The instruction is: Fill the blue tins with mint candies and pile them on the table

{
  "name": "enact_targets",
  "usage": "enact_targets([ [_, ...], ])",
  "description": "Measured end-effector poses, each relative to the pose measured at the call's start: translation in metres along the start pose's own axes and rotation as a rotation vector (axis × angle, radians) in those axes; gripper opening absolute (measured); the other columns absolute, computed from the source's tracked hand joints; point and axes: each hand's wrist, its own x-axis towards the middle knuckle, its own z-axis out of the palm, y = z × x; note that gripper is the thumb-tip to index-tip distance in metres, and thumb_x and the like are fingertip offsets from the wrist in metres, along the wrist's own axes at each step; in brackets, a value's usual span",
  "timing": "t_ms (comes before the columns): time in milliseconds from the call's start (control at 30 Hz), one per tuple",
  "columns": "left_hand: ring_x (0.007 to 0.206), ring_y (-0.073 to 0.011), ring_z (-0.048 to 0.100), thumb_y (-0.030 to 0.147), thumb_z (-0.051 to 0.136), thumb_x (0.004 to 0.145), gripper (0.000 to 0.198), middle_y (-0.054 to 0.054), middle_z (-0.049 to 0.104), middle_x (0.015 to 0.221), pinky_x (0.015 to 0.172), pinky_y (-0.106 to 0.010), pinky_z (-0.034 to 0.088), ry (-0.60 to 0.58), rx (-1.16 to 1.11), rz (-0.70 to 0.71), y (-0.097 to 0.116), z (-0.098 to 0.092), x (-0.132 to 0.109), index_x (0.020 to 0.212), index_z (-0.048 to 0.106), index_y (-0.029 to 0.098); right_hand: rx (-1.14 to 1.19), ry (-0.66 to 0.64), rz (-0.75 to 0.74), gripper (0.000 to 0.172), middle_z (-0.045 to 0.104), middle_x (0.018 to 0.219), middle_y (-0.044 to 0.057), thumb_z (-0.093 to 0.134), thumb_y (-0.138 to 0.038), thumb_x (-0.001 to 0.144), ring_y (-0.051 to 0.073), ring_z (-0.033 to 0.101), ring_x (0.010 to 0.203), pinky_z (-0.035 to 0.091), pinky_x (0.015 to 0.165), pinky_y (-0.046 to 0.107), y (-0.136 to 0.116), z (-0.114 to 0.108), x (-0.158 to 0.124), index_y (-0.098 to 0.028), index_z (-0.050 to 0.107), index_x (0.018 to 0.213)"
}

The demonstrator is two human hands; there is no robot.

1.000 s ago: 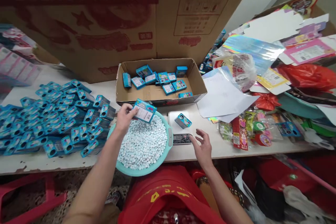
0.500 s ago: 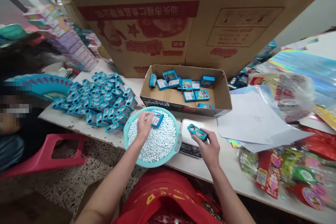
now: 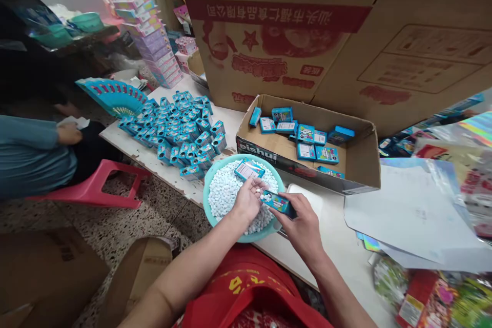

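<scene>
Basin [image 3: 206, 200] on chipped white table [image 3: 334, 241], perhaps terrazzo floor [image 3: 161, 210], cartons [image 3: 292, 46] behind

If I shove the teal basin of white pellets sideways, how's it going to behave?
Probably heavy for its size: the teal basin is heaped with white pellets. It seems to overhang the table edge, so an outward push might tip it. Loose pellets would likely roll and spill, and the blue box lying on them could slide.

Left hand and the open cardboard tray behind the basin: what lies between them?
In the head view, one small blue packet lies label up on the white candies in the teal basin, between the left hand and the cardboard tray.
</scene>
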Motion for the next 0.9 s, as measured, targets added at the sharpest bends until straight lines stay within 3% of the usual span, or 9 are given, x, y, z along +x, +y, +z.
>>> enact_targets([
  [200, 0.068, -0.0128, 0.059, 0.01, 0.063, 0.07, 0.002, -0.004, 0.062, 0.07, 0.074, -0.025, 0.046, -0.065, 0.005, 0.074, 0.013, -0.001, 0.002, 0.071, 0.064, 0.012, 0.029, -0.001, 0.065, 0.032, 0.063, 0.09, 0.005, 0.067, -0.045, 0.077, 0.023, 0.06, 0.086, 0.049, 0.076, 0.038, -0.007, 0.019, 0.012, -0.024, 0.064, 0.101],
  [367, 0.08, -0.0141, 0.061, 0.002, 0.064, 0.058, 0.022, -0.004, 0.065, 0.08, 0.08, -0.026, 0.044, -0.157, 0.148, 0.135, 0.029, -0.009, 0.004, 0.076, 0.066, 0.014, 0.137, 0.056, 0.146, 0.033, 0.065, 0.092, 0.005, 0.07, -0.045, 0.073, 0.023, 0.061, 0.088, 0.05, 0.08, 0.038, -0.016, 0.021, 0.018, -0.024, 0.066, 0.098],
  [500, 0.096, -0.0185, 0.058, 0.006, 0.066, 0.06, 0.023, -0.007, 0.066, 0.092, 0.09, -0.027, 0.04, -0.159, 0.509, 0.269, 0.049, -0.024, 0.004, 0.079, 0.07, 0.017, 0.269, 0.151, 0.312, 0.039, 0.065, 0.098, 0.005, 0.073, -0.046, 0.069, 0.023, 0.062, 0.089, 0.051, 0.078, 0.038, -0.015, 0.009, 0.015, -0.023, 0.066, 0.1],
  [567, 0.11, -0.0205, 0.053, 0.004, 0.068, 0.057, 0.036, -0.007, 0.064, 0.106, 0.097, -0.027, 0.036, -0.186, 0.662, 0.36, 0.062, -0.029, -0.001, 0.089, 0.071, 0.02, 0.258, 0.217, 0.344, 0.041, 0.064, 0.1, 0.006, 0.073, -0.046, 0.068, 0.024, 0.061, 0.092, 0.05, 0.081, 0.04, -0.013, 0.009, 0.013, -0.023, 0.066, 0.101],
  [667, 0.12, -0.0226, 0.047, 0.003, 0.071, 0.054, 0.064, -0.005, 0.057, 0.125, 0.101, -0.03, 0.034, -0.411, 0.86, 0.398, 0.078, -0.028, -0.017, 0.113, 0.065, 0.027, 0.234, 0.203, 0.273, 0.039, 0.063, 0.098, 0.006, 0.074, -0.047, 0.067, 0.025, 0.06, 0.093, 0.049, 0.083, 0.042, -0.02, 0.023, 0.015, -0.024, 0.067, 0.098],
  [767, 0.109, -0.0238, 0.055, 0.007, 0.073, 0.054, 0.055, -0.004, 0.063, 0.113, 0.097, -0.031, 0.037, -0.581, 1.027, 0.453, 0.095, -0.021, -0.035, 0.106, 0.068, 0.026, 0.352, 0.093, 0.16, 0.035, 0.062, 0.098, 0.006, 0.072, -0.044, 0.071, 0.024, 0.06, 0.094, 0.051, 0.083, 0.042, -0.038, 0.046, 0.023, -0.026, 0.066, 0.099],
  [833, 0.095, -0.0222, 0.059, 0.011, 0.076, 0.055, 0.04, -0.004, 0.066, 0.096, 0.091, -0.029, 0.041, -0.49, 1.091, 0.564, 0.111, -0.023, -0.045, 0.092, 0.071, 0.024, 0.437, 0.076, 0.115, 0.042, 0.058, 0.111, 0.008, 0.073, -0.042, 0.071, 0.026, 0.057, 0.106, 0.05, 0.088, 0.044, -0.048, 0.06, 0.03, -0.027, 0.061, 0.109],
  [900, 0.082, -0.0195, 0.059, 0.017, 0.079, 0.054, 0.036, -0.002, 0.066, 0.086, 0.08, -0.027, 0.044, -0.248, 1.143, 0.68, 0.139, -0.038, -0.052, 0.088, 0.069, 0.024, 0.465, 0.116, 0.125, 0.054, 0.051, 0.124, 0.008, 0.073, -0.04, 0.071, 0.027, 0.051, 0.117, 0.046, 0.096, 0.047, -0.049, 0.069, 0.035, -0.029, 0.053, 0.12],
])
